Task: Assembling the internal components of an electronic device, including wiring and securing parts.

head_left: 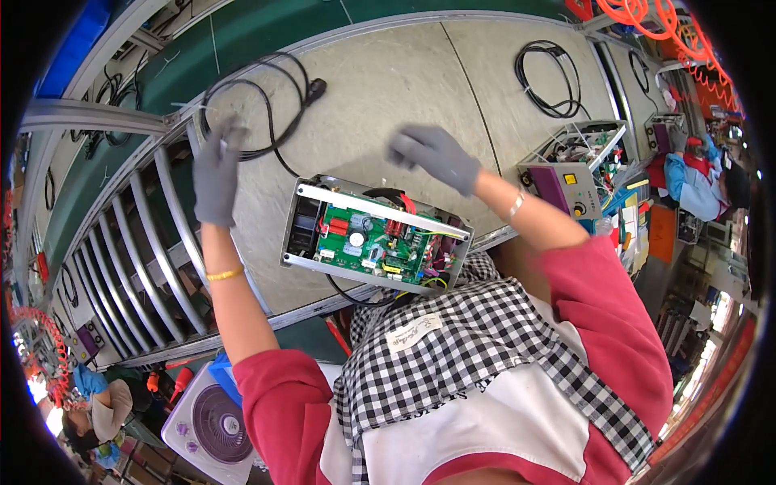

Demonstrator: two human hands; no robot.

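Both my hands wear grey gloves and are raised over the workbench. My left hand (217,174) is up beside a loosely coiled black power cable (269,121); its fingertips are smeared by motion. My right hand (436,155) hovers above the bench, its fingers curled in; whatever they may hold is hidden. Between and below my hands, against the bench's near edge, sits an open metal-framed device (291,257) with a green circuit board (372,241) exposed. A fan is at its left end, and the black cable runs to it. Neither hand touches the device.
Metal rollers (141,242) adjoin the bench on the left. To the right stands another open device with a purple front panel (543,187), with a coiled black cable (550,79) beyond it. Orange coiled hoses (647,18) hang at the upper right. A white-and-purple fan unit (212,424) is at lower left.
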